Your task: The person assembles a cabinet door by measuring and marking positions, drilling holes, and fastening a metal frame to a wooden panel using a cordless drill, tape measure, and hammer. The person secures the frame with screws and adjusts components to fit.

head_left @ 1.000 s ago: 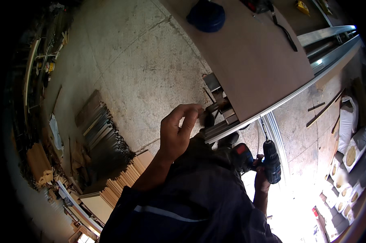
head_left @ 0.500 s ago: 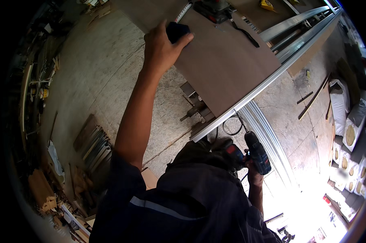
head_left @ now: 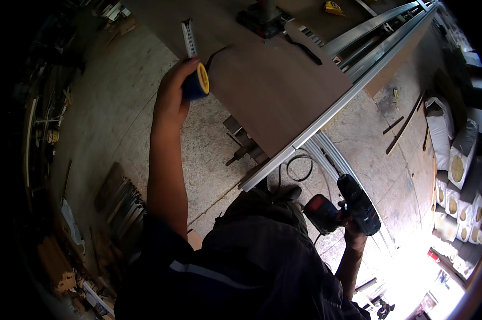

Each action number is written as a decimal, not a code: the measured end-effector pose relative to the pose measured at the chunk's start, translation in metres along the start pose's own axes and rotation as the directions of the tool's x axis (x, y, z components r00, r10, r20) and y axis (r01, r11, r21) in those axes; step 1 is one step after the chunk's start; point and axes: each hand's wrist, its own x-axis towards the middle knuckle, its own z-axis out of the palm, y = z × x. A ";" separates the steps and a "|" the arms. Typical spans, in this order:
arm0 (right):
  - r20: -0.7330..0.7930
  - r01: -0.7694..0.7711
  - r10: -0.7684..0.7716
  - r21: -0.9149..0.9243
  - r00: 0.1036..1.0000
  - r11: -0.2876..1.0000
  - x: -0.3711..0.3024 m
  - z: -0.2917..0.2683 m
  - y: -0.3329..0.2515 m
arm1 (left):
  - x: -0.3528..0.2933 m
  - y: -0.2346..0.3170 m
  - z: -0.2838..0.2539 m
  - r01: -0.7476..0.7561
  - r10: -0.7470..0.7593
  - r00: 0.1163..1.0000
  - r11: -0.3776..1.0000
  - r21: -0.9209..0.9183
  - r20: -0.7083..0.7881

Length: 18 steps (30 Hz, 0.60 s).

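Note:
My left hand [head_left: 173, 90] is closed round a blue and yellow tape measure [head_left: 197, 84] at the left edge of a brown board. A short white length of its blade [head_left: 189, 38] sticks out beyond my fingers over the board. Low on the right, my right hand [head_left: 351, 224] grips a cordless drill [head_left: 359, 205], whose long bit points up and away toward the metal edge. The drill's battery shows to the left of my fingers. The brown board [head_left: 289, 90] lies on a bench with a silver metal rail [head_left: 305, 136] along its near right side.
Another cordless power tool [head_left: 261, 20] stands on the board's far part, a black strap beside it. A yellow tape measure [head_left: 332, 7] lies farther right. Long metal profiles [head_left: 377, 34] run along the right side. White sacks [head_left: 457, 162] are stacked far right; wood pieces [head_left: 125, 200] lie left.
My left hand has drawn back left and nearer with the tape measure, turning it so its yellow side shows. My right hand has moved right with the drill.

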 end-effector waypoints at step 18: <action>0.305 0.580 -0.553 0.004 0.775 0.815 0.262 0.146 -0.121 | -0.267 -0.094 -0.035 0.506 -0.330 0.863 0.533 -0.678 0.384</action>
